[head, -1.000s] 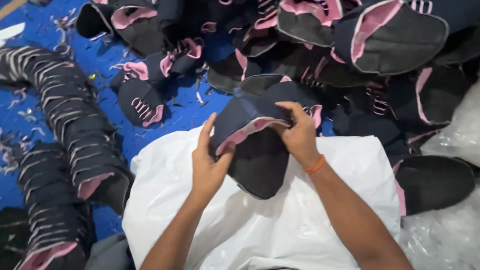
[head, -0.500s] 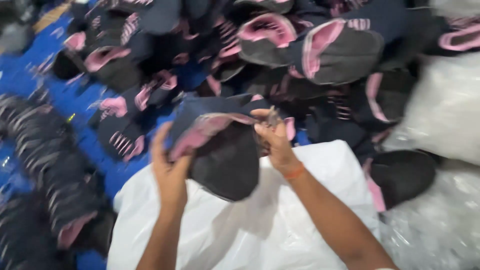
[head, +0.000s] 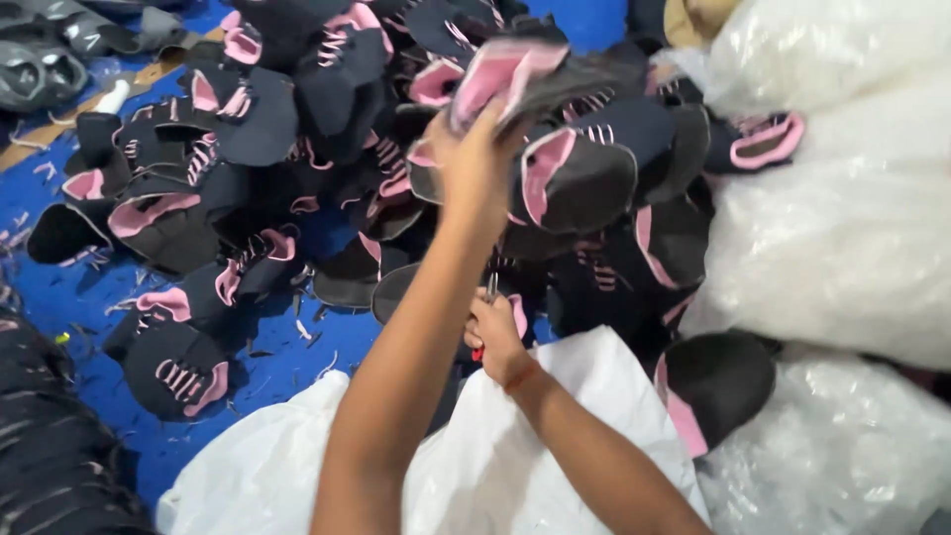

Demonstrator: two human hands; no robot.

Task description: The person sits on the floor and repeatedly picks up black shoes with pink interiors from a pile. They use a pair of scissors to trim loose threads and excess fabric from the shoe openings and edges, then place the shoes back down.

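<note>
My left hand is stretched forward over a heap of dark caps with pink lining. It grips one such cap, which is blurred and held above the heap. My right hand, with an orange band on the wrist, stays low near the edge of a white sack that lies in front of me. Its fingers are closed on a small metal cutting tool with a red part; most of the tool is hidden in the fist.
Large clear plastic bags fill the right side. A nested row of dark caps lies at the lower left. Blue floor covering strewn with thread scraps shows between the caps. Grey caps sit at the far left top.
Both hands held the cap over the white sack. Now my left hand alone has carried it forward and up over the heap, my right hand has dropped back, and the view has tilted.
</note>
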